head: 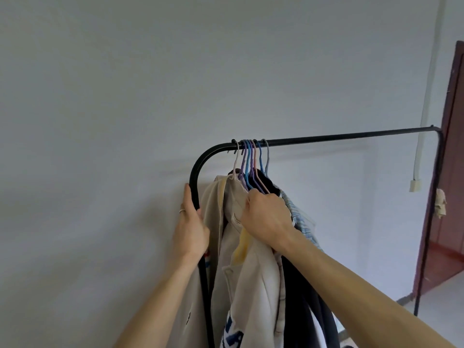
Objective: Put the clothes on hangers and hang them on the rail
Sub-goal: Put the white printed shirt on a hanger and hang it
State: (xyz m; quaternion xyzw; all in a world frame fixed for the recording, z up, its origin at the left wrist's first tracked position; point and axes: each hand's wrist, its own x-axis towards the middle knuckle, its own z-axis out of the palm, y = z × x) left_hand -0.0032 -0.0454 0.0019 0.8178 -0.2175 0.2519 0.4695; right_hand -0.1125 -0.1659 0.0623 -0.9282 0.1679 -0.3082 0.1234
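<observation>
Beige and cream cloth fills the nearest part of the view: a pale beige cotton jacket (pixel 213 204) and a cream garment with a yellow lining (pixel 256 272) hang beside a dark navy garment (pixel 301 297) and a blue-and-white striped shirt (pixel 301 217). The left hand (pixel 192 222) is wrapped round the curved upright of the black tubular metal rail (pixel 351 135). The right hand (pixel 266 217) is curled tightly on the thin coloured wire hangers (pixel 251 167) just above the collars. All the clothes are already hooked on the rail, crowded at its left bend, and the rest of the bar is bare. Behind, a plain grey-white wall (pixel 125 96), a white cable duct (pixel 424 96) and a brown wooden door (pixel 449 172) are seen.

A hook could be lifted off if the bundle is tugged upward, and the bunch could be slid down the bend. A collar may be pulled from its hanger. With the load at one end, the frame could be tipped if the upright is released.

Two hands, one rail and six hooks are counted. Four garments are told apart, and more may be hidden.
</observation>
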